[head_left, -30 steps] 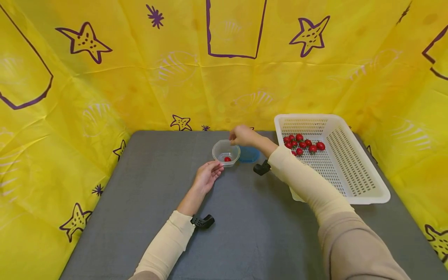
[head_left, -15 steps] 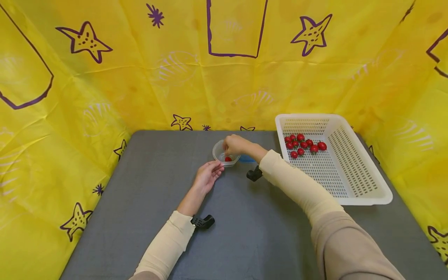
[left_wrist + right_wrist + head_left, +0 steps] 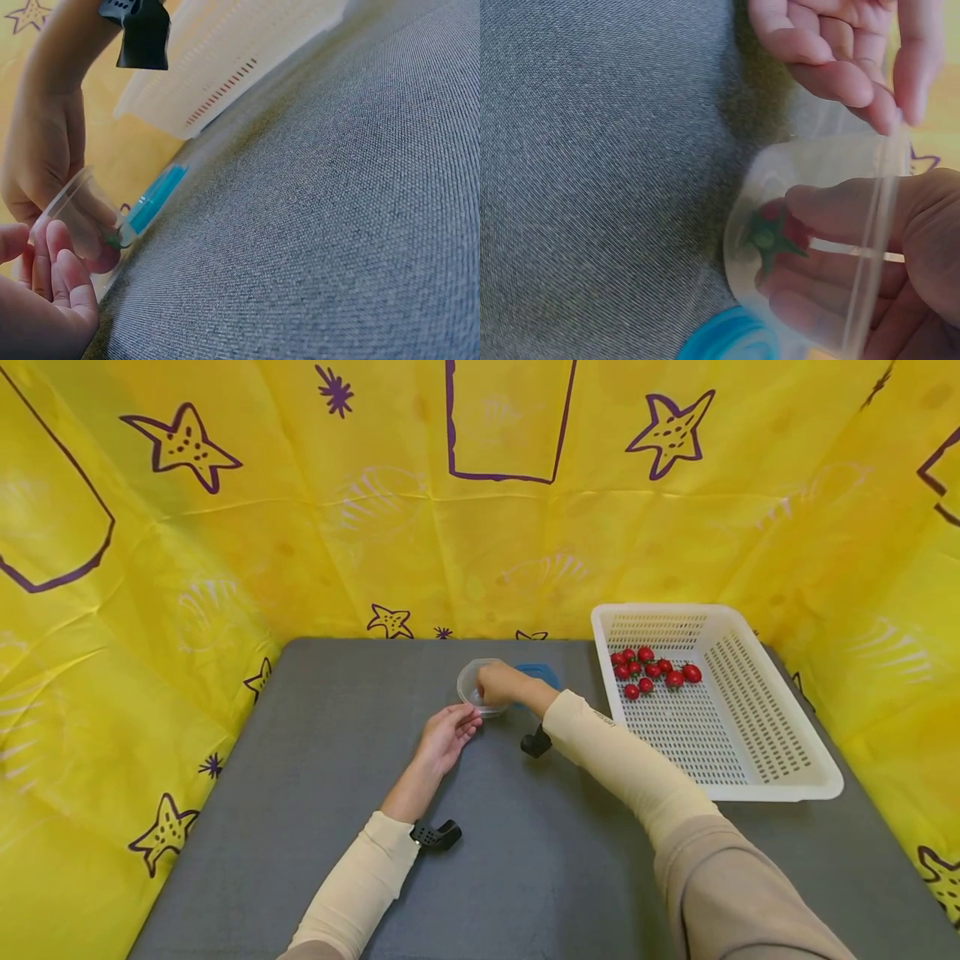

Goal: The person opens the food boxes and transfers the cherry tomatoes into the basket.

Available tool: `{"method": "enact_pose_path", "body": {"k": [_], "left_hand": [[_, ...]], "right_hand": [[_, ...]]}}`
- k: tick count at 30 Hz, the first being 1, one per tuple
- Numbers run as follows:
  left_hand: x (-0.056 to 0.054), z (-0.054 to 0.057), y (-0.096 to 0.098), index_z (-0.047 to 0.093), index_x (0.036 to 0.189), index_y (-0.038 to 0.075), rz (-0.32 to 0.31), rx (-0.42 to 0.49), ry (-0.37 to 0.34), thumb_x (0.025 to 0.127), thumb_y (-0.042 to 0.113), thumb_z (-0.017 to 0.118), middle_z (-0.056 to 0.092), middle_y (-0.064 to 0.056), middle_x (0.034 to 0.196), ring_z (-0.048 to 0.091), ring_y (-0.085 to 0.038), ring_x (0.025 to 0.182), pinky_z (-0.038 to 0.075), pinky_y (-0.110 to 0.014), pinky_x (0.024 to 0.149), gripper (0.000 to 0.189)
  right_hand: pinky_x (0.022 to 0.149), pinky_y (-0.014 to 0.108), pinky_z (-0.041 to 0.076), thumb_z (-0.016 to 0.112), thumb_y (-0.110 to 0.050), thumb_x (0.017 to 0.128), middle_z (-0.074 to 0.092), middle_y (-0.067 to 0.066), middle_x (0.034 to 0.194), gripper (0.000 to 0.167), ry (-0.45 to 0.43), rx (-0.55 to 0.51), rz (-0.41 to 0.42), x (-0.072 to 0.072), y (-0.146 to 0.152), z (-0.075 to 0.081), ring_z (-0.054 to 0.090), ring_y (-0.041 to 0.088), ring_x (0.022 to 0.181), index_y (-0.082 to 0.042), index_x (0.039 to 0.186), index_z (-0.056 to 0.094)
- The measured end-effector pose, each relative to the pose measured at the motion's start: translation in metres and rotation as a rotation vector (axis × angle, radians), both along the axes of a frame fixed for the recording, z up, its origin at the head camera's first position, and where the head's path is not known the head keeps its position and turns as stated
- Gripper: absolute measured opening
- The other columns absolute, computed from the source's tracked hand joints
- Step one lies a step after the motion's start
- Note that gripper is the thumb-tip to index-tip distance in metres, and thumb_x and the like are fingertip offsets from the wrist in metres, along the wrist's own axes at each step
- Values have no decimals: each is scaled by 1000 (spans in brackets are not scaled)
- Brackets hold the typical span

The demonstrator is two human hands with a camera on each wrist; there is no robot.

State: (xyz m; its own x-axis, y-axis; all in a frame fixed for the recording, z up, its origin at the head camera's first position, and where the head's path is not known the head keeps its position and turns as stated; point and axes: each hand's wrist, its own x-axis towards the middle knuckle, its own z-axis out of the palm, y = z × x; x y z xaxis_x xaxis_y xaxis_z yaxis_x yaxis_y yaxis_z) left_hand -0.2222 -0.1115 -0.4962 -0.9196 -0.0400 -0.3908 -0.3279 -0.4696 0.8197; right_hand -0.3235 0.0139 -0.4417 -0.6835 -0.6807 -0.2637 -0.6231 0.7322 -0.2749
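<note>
A small clear plastic container (image 3: 467, 681) stands on the grey table, its rim pinched by my left hand (image 3: 445, 735) between thumb and fingers at the near side. My right hand (image 3: 500, 683) reaches down inside it. Through the clear wall in the right wrist view, a cherry tomato (image 3: 774, 212) with a green stem top sits between my right thumb and fingers at the container's bottom. From the head view the tomato is hidden behind the right hand. Just right of the container lies a blue lid (image 3: 538, 672), partly covered by the right hand and wrist.
A white perforated plastic basket (image 3: 759, 697) stands at the right of the table, with several cherry tomatoes (image 3: 692, 673) gathered toward its back left. Yellow patterned cloth (image 3: 480, 560) hangs behind and along both sides of the table (image 3: 315, 735).
My right hand has come from above the container's far right rim down and left into it, covering the tomato there. The left hand has stayed at the rim.
</note>
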Motion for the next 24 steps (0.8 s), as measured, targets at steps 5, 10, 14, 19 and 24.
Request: {"method": "enact_pose_path", "body": {"k": [5, 10, 14, 19, 24], "left_hand": [[1, 1, 0, 57, 91, 10, 4, 7, -2, 98, 7, 54, 68, 4, 75, 64, -7, 69, 49, -21, 69, 9], [2, 1, 0, 60, 89, 10, 4, -1, 2, 98, 7, 55, 69, 4, 76, 64, -8, 70, 50, -21, 69, 11], [2, 1, 0, 60, 88, 11, 0, 2, 0, 97, 8, 55, 69, 4, 76, 64, -8, 70, 50, -22, 70, 11], [1, 0, -1, 60, 89, 11, -3, -7, -1, 97, 8, 56, 69, 4, 76, 64, -8, 70, 50, -22, 72, 10], [0, 1, -3, 60, 92, 9, -14, -2, -11, 97, 7, 55, 69, 4, 76, 64, -8, 71, 49, -23, 73, 7]], "right_hand": [[89, 36, 52, 58, -4, 89, 73, 12, 101, 19, 27, 16, -12, 3, -2, -4, 64, 26, 92, -1, 102, 73], [88, 36, 53, 61, -5, 88, 74, 12, 100, 18, 15, 1, -10, 3, -2, -3, 65, 27, 92, -2, 100, 73], [89, 37, 51, 66, -9, 87, 74, 11, 96, 15, 11, -34, 1, 3, 0, 4, 64, 27, 91, -3, 97, 74], [85, 37, 51, 71, -11, 85, 72, 10, 90, 14, 0, -100, -26, 4, 6, 21, 61, 25, 88, -3, 96, 74], [79, 34, 50, 71, -11, 86, 71, 10, 90, 12, 5, -163, -29, 3, 17, 38, 59, 24, 83, -3, 95, 73]]}}
